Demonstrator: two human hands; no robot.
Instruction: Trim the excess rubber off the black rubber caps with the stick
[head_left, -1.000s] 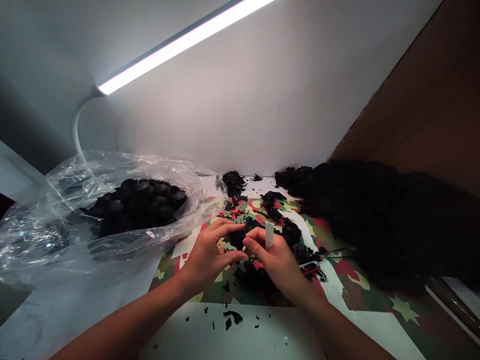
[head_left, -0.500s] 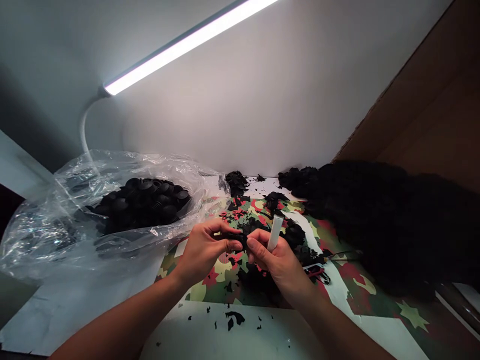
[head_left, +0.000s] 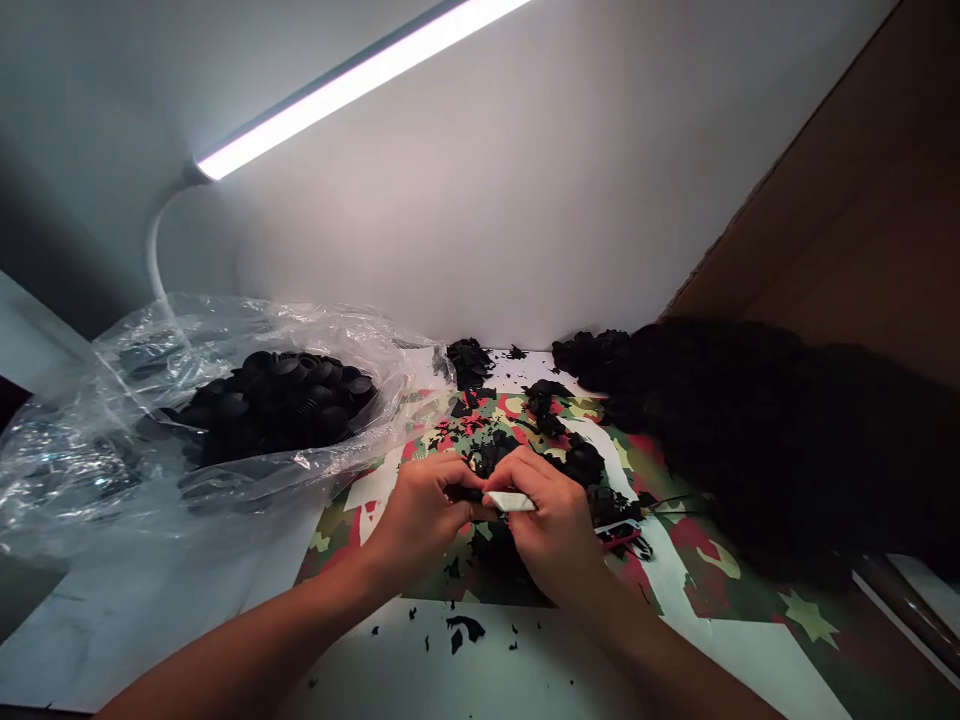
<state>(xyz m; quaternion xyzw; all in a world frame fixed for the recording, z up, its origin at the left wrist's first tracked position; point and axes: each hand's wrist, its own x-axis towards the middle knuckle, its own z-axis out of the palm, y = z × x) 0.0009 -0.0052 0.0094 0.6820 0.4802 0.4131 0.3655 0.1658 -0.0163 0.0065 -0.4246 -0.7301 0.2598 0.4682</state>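
Observation:
My left hand [head_left: 420, 515] is closed on a small black rubbery piece [head_left: 465, 494], mostly hidden between thumb and fingers. Against it, my right hand [head_left: 555, 520] grips a flat white handle [head_left: 512, 501], whose working end I cannot make out. Both hands meet over a camouflage-patterned sheet [head_left: 337, 545] strewn with black scraps [head_left: 491, 450]. To the left, a clear plastic bag [head_left: 247, 480] holds a heap of black round ribbed parts [head_left: 289, 400].
A large dark pile [head_left: 772, 440] fills the right side beside a cardboard panel [head_left: 840, 230]. Near my right hand lies a thin metal tool [head_left: 675, 500] and a red-edged item [head_left: 622, 538]. A lit bar lamp [head_left: 360, 90] hangs above. Loose black bits [head_left: 466, 630] dot the white surface.
My right hand has turned over, bringing the white handle from upright to nearly flat, pointing left at the black piece. My hands have drawn closer together. The view has shifted slightly.

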